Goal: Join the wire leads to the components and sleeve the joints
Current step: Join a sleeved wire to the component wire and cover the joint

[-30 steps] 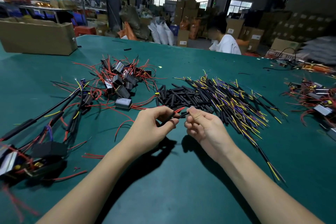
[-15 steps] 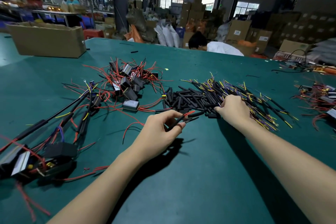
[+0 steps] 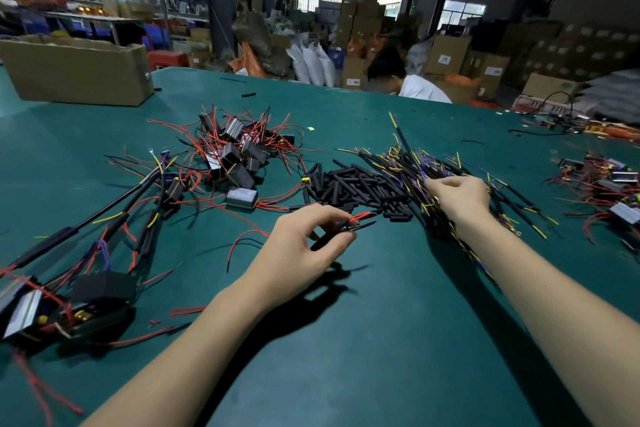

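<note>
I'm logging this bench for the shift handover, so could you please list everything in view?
table: one, green, underneath everything
sleeves: a pile, black, centre
cut leads: a pile, black with yellow and purple tips, right of the sleeves
components: a heap, grey-black with red wires, left of the sleeves
finished harnesses: several, black, far left
box: one, brown cardboard, back left
second heap: one, red-wired, right edge
left hand: pinches a black-sleeved red wire
right hand: in the cut leads, fingers curled

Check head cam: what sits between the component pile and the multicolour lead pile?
In the head view, a heap of black sleeve pieces lies between the component pile and the lead pile, touching the leads.
</note>
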